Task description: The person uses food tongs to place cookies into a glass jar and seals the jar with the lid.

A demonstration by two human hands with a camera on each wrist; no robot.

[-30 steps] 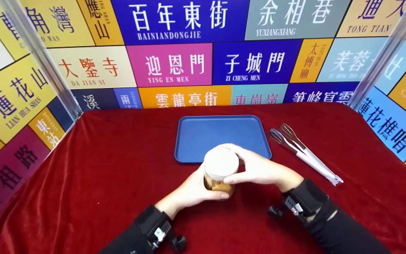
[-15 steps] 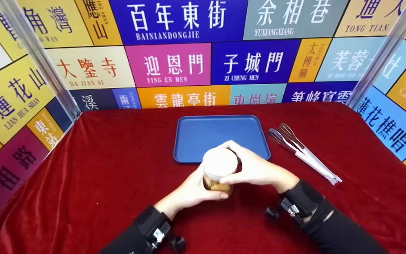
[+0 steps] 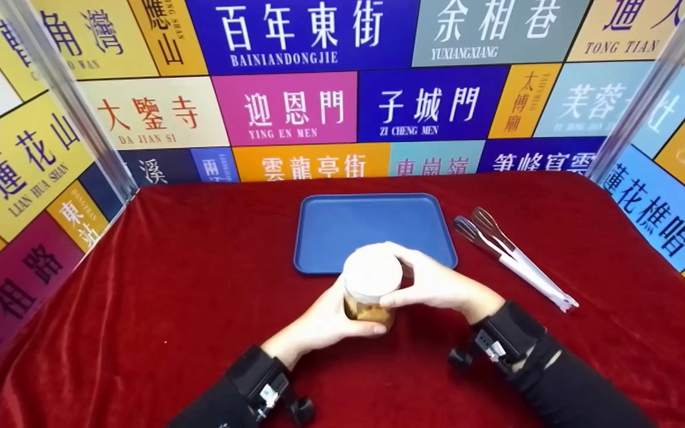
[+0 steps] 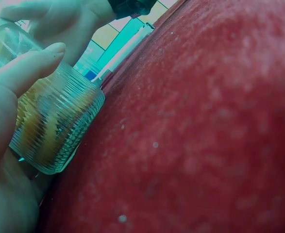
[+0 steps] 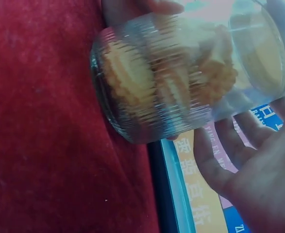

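Observation:
A clear ribbed jar (image 5: pixel 171 97) of golden-brown cookies (image 5: pixel 127 75) stands near the middle of the cloth in the head view, topped by a white lid (image 3: pixel 373 270). My left hand (image 3: pixel 327 321) grips its lower body, the thumb lying across the near side. Over the top, my right hand (image 3: pixel 434 285) holds the lid from the right, with its thumb at the near edge and its fingers reaching round the far edge. In the left wrist view the left thumb (image 4: pixel 33 68) presses on the ribbed wall, and the jar's base is close over the cloth.
A blue tray (image 3: pixel 366 226) lies just behind the jar. Tongs (image 3: pixel 518 258) with dark heads and pale handles rest to its right. Dark red cloth (image 3: pixel 200 285) covers the table, with clear upright posts (image 3: pixel 646 89) and a wall of coloured signs behind.
My right hand has turned a little on the lid, its thumb shifting slightly left along the near edge, then back right. The left hand and the jar stay nearly in place.

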